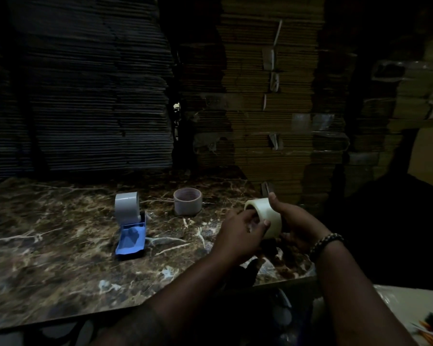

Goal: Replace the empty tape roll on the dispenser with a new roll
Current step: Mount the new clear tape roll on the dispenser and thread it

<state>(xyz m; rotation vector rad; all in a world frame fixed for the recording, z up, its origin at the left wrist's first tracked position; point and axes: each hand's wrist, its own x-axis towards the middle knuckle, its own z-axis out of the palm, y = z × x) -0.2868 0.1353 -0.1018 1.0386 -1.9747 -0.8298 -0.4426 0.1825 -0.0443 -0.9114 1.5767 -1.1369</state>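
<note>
Head view, dim light: both hands are up over the right end of the marble counter, near its front edge, w/ a pale, translucent tape roll held between them. Left hand is closed on the roll from the near-left side, fingers curled at the core opening and thumb pressed on the outer tape face. Right hand grips the same roll from the right, thumb up over the top of the roll, fingers wrapped underneath; a beaded bracelet sits on that wrist. Roll is tilted, its open core facing left and up, lifted off the counter. Something dark lies under the hands, can't tell what. Toward the counter's middle sits a blue dispenser, handle end pointing at the front edge, w/ a grey-white roll standing upright at its far end. Just right of it and further back, apart from it, a thin empty-looking cardboard core lies flat, opening up. Behind the counter's back edge rise stacks of flattened cardboard, some w/ tape strips on them.
</note>
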